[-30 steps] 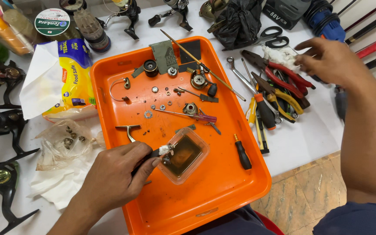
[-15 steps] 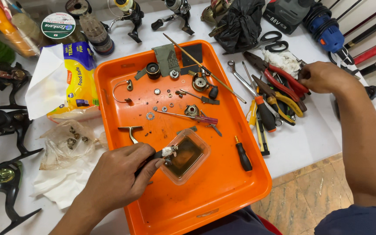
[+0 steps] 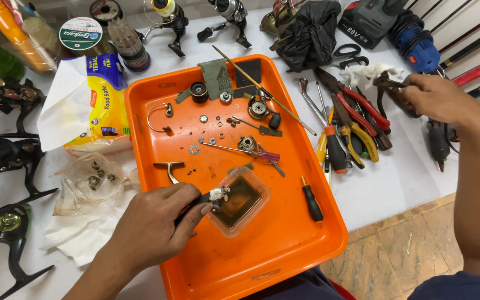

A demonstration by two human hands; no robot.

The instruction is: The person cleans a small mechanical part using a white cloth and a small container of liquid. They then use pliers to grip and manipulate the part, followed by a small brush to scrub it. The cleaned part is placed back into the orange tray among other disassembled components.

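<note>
Your left hand [image 3: 151,222] rests over the near left part of the orange tray [image 3: 284,244]. Its fingers are pressed together around a small dark brush [image 3: 209,197], pinching the handle. The brush's pale tip touches the left rim of the clear plastic tub [image 3: 237,201], which sits in the tray's near half and holds dark brown liquid.

Just right of the tub, a short black-handled screwdriver [image 3: 310,201] lies on the tray floor. Just beyond your left hand, a bronze T-shaped handle part [image 3: 169,166] lies flat.

Toward the tray's middle, a thin red-handled screwdriver [image 3: 245,150] lies crosswise, with washers [image 3: 194,149] and small screws scattered around it. In the tray's far half lie a black spool [image 3: 199,91], a round gear housing [image 3: 258,106], a curved wire bail [image 3: 159,114] and a long thin wooden stick [image 3: 262,89] set diagonally.

To the right of the tray, on the white counter [image 3: 395,172], lies a heap of pliers [image 3: 362,119] and screwdrivers. Your right hand [image 3: 437,100] is held above the counter beyond that heap, its fingers closed on a dark pair of pliers [image 3: 393,91].

To the left of the tray lie a crumpled clear bag [image 3: 84,180] holding small parts, a yellow wrapper [image 3: 104,103] and black fishing reels [image 3: 4,155]. Beyond the tray's far edge stand more reels [image 3: 229,16], with a crumpled black plastic bag [image 3: 306,30] among them.
</note>
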